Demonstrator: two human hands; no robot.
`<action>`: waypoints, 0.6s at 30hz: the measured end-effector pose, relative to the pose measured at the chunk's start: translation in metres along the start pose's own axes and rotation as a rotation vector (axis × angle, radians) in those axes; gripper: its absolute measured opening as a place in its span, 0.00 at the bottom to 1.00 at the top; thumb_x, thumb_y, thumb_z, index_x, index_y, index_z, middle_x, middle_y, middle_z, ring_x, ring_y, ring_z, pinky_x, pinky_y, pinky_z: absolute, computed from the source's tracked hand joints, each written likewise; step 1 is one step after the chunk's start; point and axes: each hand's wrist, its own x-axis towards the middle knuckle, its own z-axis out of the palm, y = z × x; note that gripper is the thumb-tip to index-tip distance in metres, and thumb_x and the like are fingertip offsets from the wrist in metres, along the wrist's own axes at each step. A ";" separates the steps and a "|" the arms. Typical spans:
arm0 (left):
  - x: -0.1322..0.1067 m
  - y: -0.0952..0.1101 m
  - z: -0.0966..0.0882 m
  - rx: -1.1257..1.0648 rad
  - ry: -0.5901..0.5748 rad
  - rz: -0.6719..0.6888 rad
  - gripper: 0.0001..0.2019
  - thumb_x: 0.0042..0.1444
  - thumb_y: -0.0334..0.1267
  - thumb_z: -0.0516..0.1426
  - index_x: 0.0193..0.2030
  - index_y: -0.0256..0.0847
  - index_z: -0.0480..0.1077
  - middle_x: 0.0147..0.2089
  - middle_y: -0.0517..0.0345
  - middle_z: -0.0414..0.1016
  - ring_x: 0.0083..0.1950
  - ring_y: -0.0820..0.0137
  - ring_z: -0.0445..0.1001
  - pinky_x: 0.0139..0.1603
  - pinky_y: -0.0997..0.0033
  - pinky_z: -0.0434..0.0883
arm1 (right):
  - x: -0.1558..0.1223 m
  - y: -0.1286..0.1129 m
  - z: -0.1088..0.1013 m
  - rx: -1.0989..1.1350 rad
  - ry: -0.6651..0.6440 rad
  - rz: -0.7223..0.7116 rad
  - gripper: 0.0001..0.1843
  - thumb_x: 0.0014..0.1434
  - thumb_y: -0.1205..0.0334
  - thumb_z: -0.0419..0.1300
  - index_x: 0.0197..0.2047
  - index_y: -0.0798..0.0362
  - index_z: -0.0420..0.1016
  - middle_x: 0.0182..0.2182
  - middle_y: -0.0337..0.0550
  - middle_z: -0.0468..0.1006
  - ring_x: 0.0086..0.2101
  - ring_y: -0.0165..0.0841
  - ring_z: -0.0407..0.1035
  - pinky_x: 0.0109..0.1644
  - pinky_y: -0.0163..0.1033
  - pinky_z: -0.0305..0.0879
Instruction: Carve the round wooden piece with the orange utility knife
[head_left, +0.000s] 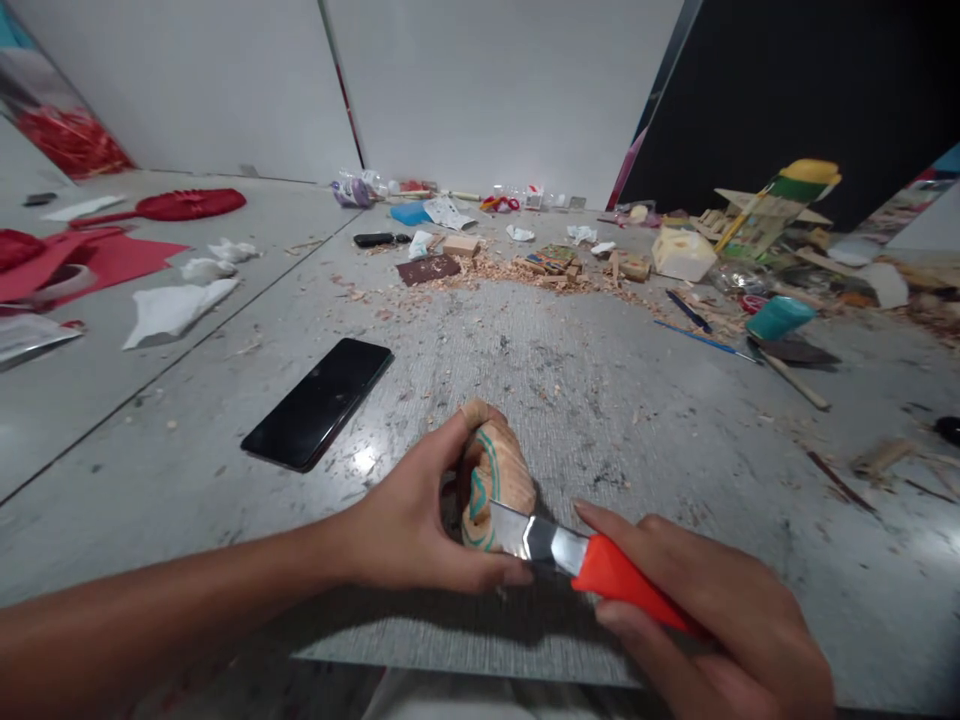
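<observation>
Near the table's front edge, my left hand [420,510] is wrapped round a small carved piece of wood [514,470]. Teal lines are drawn on the wood's face, and part of it is hidden by my fingers and thumb. My right hand [720,610] grips the orange handle of a utility knife [630,585]. The knife's wide metal blade lies against the lower face of the wood, close to my left thumb. A black phone [319,402] lies on the table to the left of my left hand.
Wood shavings [525,270] spread across the table [480,350] farther back. On the right lie a blue paintbrush [705,340], a teal tube-like object [780,318] and a pale block [682,253]. Crumpled tissue [180,308] and red sheets [112,262] are on the left.
</observation>
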 end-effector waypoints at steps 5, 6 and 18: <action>0.002 0.003 -0.002 0.144 0.081 0.022 0.29 0.45 0.38 0.76 0.46 0.45 0.62 0.38 0.64 0.73 0.37 0.68 0.74 0.37 0.71 0.72 | -0.002 0.008 0.000 -0.013 -0.010 -0.026 0.18 0.79 0.59 0.58 0.69 0.46 0.76 0.35 0.39 0.87 0.29 0.35 0.81 0.29 0.38 0.74; 0.003 0.003 -0.002 0.171 0.087 0.028 0.29 0.45 0.37 0.76 0.45 0.45 0.62 0.38 0.64 0.73 0.37 0.68 0.74 0.37 0.71 0.72 | -0.002 0.008 0.001 -0.011 0.000 -0.022 0.18 0.79 0.58 0.59 0.68 0.46 0.77 0.36 0.39 0.87 0.30 0.34 0.81 0.30 0.37 0.75; 0.001 -0.002 0.004 -0.157 -0.063 -0.067 0.28 0.47 0.35 0.77 0.45 0.42 0.65 0.37 0.65 0.73 0.35 0.75 0.71 0.33 0.77 0.67 | -0.005 0.013 -0.016 -0.080 -0.015 -0.049 0.18 0.76 0.57 0.65 0.67 0.46 0.78 0.30 0.34 0.82 0.25 0.31 0.76 0.27 0.38 0.72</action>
